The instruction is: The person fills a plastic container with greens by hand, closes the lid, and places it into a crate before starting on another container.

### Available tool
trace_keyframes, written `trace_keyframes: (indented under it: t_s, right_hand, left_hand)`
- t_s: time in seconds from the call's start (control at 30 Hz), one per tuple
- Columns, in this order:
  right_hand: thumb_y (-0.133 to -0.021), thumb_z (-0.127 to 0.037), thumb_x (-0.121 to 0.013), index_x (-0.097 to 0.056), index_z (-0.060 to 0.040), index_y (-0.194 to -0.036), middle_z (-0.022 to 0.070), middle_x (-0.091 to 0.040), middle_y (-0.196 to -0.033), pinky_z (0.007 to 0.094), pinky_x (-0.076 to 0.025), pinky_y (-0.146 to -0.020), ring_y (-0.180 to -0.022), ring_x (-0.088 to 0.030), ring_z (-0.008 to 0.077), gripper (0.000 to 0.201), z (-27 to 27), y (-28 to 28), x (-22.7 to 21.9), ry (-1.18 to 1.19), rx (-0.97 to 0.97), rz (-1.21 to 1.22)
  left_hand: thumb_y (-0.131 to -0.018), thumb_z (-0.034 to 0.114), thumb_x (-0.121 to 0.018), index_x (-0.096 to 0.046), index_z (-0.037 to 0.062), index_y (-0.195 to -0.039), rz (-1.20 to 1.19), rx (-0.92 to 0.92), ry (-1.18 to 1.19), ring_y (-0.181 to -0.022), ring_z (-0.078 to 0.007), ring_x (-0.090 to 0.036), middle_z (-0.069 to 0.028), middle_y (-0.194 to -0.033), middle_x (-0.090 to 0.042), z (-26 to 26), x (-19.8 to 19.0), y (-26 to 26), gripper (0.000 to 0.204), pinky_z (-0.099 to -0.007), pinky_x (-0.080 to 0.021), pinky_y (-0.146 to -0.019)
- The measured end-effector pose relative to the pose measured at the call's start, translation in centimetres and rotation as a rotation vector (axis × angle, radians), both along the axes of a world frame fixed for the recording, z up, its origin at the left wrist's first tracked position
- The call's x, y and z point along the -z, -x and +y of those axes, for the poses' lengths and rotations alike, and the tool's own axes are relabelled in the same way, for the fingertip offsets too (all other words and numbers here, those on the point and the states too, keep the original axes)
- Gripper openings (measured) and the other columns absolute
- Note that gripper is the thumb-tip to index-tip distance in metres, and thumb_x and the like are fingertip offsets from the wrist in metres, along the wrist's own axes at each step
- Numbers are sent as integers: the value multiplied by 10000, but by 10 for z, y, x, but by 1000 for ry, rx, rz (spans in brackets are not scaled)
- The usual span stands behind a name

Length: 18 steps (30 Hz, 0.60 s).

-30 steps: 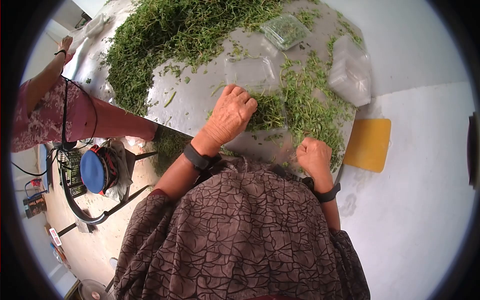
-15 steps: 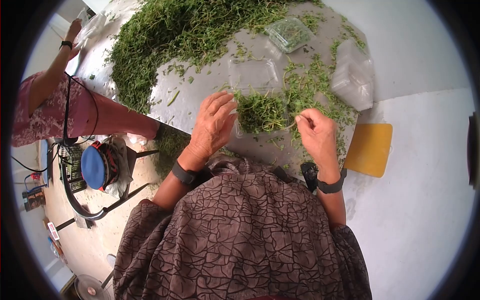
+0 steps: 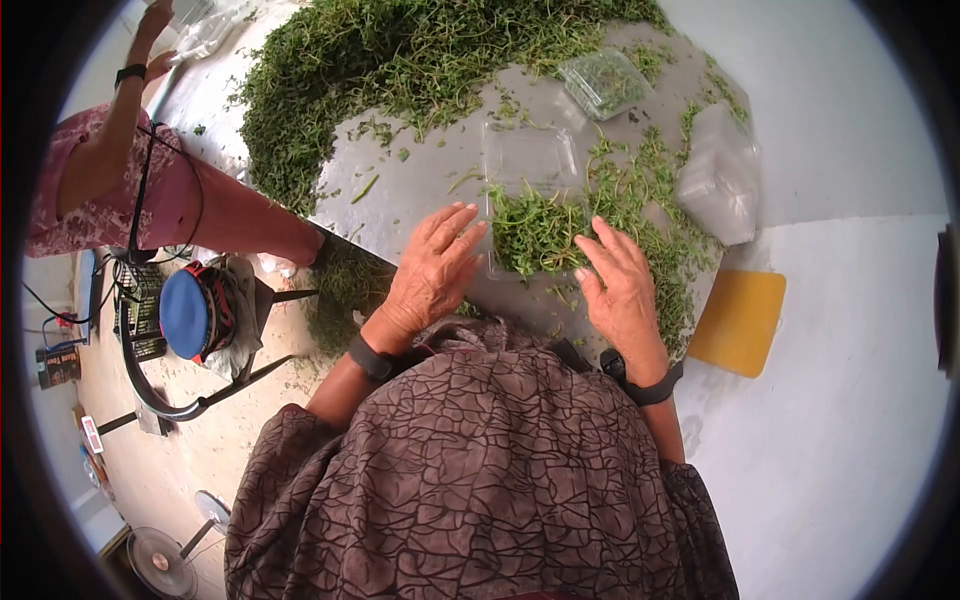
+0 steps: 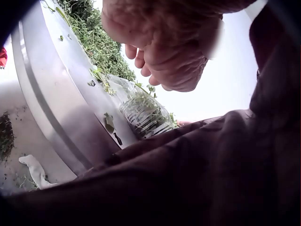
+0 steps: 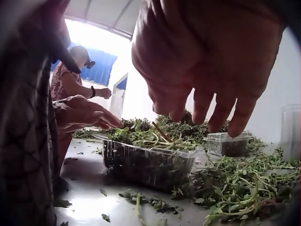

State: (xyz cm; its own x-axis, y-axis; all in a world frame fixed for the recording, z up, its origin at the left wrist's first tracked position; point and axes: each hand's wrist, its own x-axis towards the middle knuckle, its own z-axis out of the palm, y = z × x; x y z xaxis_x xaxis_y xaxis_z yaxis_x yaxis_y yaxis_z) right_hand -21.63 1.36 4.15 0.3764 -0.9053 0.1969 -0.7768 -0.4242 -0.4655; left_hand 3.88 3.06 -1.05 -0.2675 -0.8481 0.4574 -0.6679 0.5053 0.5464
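A clear plastic clamshell box (image 3: 497, 262) stands unfolded on the metal table, its base heaped with leafy green stems (image 3: 540, 232). The clear lid (image 3: 530, 158) lies back on the far side. At the left edge of the box is my left hand (image 3: 432, 268), fingers stretched out and holding nothing. My right hand (image 3: 622, 292) hovers by the right edge, its fingers spread and slightly bent with nothing between them. In the right wrist view, stems rise above the rim of the box (image 5: 148, 162), and my left hand (image 5: 84, 113) reaches its near side.
A large pile of greens (image 3: 400, 60) covers the far left of the table. A closed, filled box (image 3: 603, 85) and stacked clear boxes (image 3: 720, 175) lie beyond loose stems. A yellow panel (image 3: 740, 325) stands right. Another person (image 3: 110, 170) works at left.
My left hand has gone from over the greens to the box's left side, its fingers straightening. My right hand, curled before, has come up beside the box and opened out.
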Motion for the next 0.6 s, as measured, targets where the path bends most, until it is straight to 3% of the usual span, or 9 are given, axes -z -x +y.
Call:
trace_keyframes:
  t_s: [0.07,0.2,0.43,0.6]
  right_hand:
    - [-831,-123,-632,-605,-30,-1174,128,-544,-1296,441,-340,-1044,-1251,-418,322,357,1,-2,2,-3,-48,50]
    - [-835,-131,-632,-601,3,-1161,118,-553,-1289,448,-338,-1039,-1242,-428,326,354,-2,1,17,26,-75,155]
    - [-822,-134,-646,-616,-1,-1131,116,-569,-1266,450,-348,-1028,-1232,-439,325,338,-4,0,7,60,-35,131]
    - [-797,-148,-674,-622,-6,-1113,123,-584,-1237,451,-358,-1022,-1206,-464,322,350,-1,-12,4,108,-156,107]
  left_hand:
    - [-741,25,-658,-565,25,-1179,-40,40,15,-1230,-349,-463,-148,-1308,-509,-4,1,3,447,-474,-390,-1011]
    - [-746,68,-664,-565,8,-1173,-227,135,11,-1238,-334,-451,-145,-1286,-519,-11,-2,13,442,-498,-334,-1049]
    - [-762,91,-659,-568,26,-1182,-172,115,50,-1243,-319,-444,-128,-1259,-533,-17,-13,15,434,-505,-306,-1068]
    - [-779,124,-668,-559,26,-1195,-184,131,104,-1221,-306,-460,-137,-1235,-537,-27,-21,30,441,-475,-320,-1064]
